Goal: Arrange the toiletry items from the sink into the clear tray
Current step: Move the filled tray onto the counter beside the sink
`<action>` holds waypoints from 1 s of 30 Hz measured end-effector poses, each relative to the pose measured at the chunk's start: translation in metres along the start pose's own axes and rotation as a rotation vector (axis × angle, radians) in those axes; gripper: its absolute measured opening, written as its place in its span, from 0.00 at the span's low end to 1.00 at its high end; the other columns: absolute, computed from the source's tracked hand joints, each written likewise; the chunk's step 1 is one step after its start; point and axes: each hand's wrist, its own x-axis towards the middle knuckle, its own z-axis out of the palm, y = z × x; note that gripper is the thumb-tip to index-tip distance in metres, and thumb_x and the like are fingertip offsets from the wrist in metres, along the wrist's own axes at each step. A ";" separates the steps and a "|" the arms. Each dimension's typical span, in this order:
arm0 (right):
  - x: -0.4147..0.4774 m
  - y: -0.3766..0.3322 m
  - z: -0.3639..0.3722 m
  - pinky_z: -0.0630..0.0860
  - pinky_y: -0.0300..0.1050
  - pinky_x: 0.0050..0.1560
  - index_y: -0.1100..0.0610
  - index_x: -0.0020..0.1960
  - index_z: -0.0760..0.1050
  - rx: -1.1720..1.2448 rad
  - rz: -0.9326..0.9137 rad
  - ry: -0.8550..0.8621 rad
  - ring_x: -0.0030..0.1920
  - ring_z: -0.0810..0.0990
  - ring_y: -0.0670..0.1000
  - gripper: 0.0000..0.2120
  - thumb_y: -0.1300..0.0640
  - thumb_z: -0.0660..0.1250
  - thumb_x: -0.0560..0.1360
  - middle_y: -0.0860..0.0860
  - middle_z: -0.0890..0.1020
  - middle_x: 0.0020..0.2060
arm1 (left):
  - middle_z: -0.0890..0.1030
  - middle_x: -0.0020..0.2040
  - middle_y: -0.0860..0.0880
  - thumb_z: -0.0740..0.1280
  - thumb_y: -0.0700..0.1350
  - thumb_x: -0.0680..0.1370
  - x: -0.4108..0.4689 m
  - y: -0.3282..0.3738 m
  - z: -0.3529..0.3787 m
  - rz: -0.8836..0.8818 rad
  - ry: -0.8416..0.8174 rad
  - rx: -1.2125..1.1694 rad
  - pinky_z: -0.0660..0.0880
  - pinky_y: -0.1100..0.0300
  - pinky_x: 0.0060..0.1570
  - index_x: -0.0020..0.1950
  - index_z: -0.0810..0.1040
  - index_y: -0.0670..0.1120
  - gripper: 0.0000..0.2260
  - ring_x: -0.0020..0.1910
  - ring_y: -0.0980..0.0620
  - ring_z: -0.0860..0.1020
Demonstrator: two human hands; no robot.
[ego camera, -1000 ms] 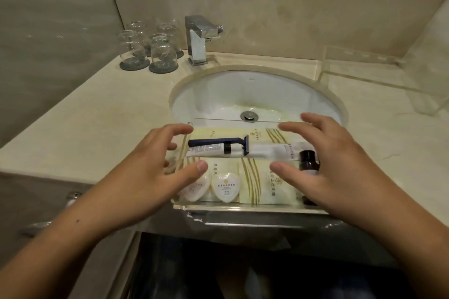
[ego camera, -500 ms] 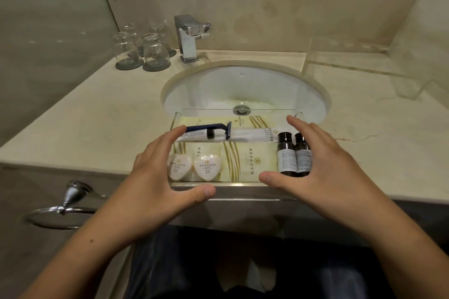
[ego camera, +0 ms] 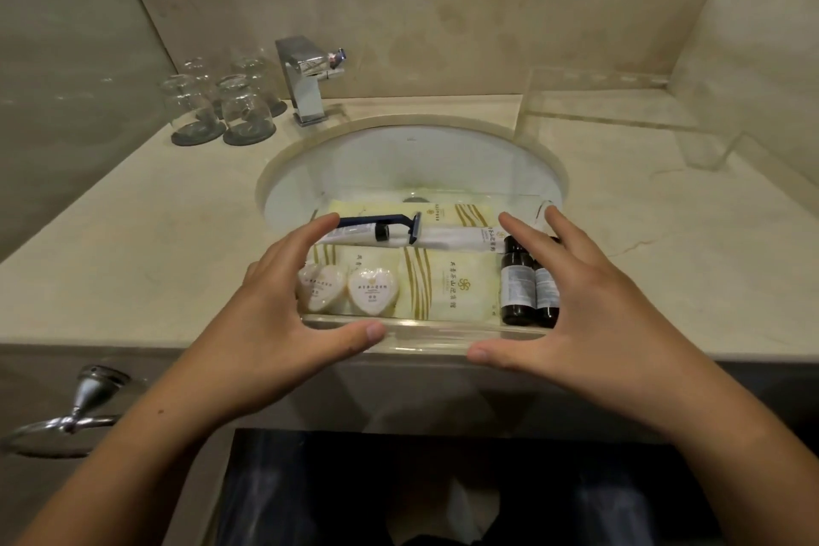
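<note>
The clear tray [ego camera: 425, 335] lies across the front of the white sink [ego camera: 399, 160]. In it are a blue razor [ego camera: 381, 221], a white tube [ego camera: 452, 235], two heart-shaped soaps [ego camera: 370, 290], yellow-striped sachets [ego camera: 456, 288] and two dark bottles [ego camera: 516, 279] at the right end. My left hand [ego camera: 274, 324] spans the tray's left end, thumb on the front wall and fingers over the razor handle. My right hand [ego camera: 589, 324] spans the right end the same way, partly covering the bottles. Both hands hold the tray.
A chrome faucet [ego camera: 306, 80] stands behind the basin, with upturned glasses [ego camera: 239, 106] on dark coasters to its left. A clear acrylic stand [ego camera: 620, 111] sits at the back right. A chrome towel ring [ego camera: 66, 421] hangs below the counter's front edge at left.
The tray has moved away from me, from overhanging the counter's front edge to lying over the basin. My thumbs have come to its front wall, and the dark bottles are uncovered.
</note>
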 end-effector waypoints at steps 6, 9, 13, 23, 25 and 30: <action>0.011 0.030 -0.027 0.56 0.44 0.75 0.36 0.79 0.57 -0.071 0.073 0.127 0.80 0.56 0.47 0.59 0.24 0.69 0.51 0.42 0.51 0.82 | 0.63 0.78 0.63 0.76 0.65 0.65 0.054 0.025 0.023 0.113 -0.094 0.004 0.70 0.52 0.70 0.77 0.57 0.68 0.44 0.73 0.57 0.67; 0.016 0.048 -0.041 0.57 0.47 0.76 0.39 0.80 0.57 -0.084 0.117 0.196 0.80 0.57 0.49 0.61 0.23 0.68 0.49 0.44 0.53 0.82 | 0.64 0.78 0.59 0.76 0.63 0.68 0.083 0.038 0.042 0.155 -0.133 0.002 0.71 0.58 0.63 0.78 0.57 0.66 0.43 0.68 0.58 0.69; 0.023 0.072 -0.058 0.58 0.50 0.76 0.39 0.80 0.58 -0.089 0.183 0.257 0.80 0.58 0.50 0.61 0.23 0.68 0.49 0.44 0.54 0.82 | 0.65 0.78 0.59 0.76 0.62 0.69 0.123 0.057 0.064 0.206 -0.173 -0.021 0.70 0.63 0.57 0.79 0.58 0.63 0.43 0.64 0.60 0.69; 0.047 0.128 -0.089 0.60 0.50 0.75 0.40 0.79 0.61 -0.073 0.247 0.353 0.79 0.59 0.50 0.56 0.29 0.77 0.55 0.44 0.56 0.81 | 0.69 0.76 0.57 0.76 0.60 0.71 0.193 0.091 0.107 0.243 -0.235 -0.088 0.70 0.63 0.55 0.78 0.62 0.60 0.39 0.62 0.61 0.69; 0.051 0.136 -0.092 0.60 0.49 0.75 0.40 0.79 0.62 -0.080 0.246 0.357 0.79 0.60 0.50 0.55 0.30 0.77 0.55 0.44 0.57 0.81 | 0.69 0.76 0.56 0.76 0.60 0.72 0.200 0.095 0.113 0.244 -0.239 -0.084 0.70 0.64 0.54 0.78 0.62 0.60 0.38 0.62 0.60 0.69; 0.057 0.149 -0.100 0.61 0.47 0.74 0.40 0.78 0.63 -0.084 0.238 0.365 0.79 0.60 0.48 0.57 0.25 0.73 0.51 0.42 0.57 0.80 | 0.68 0.77 0.56 0.75 0.62 0.71 0.211 0.098 0.123 0.225 -0.248 -0.087 0.71 0.58 0.60 0.78 0.62 0.61 0.38 0.72 0.53 0.70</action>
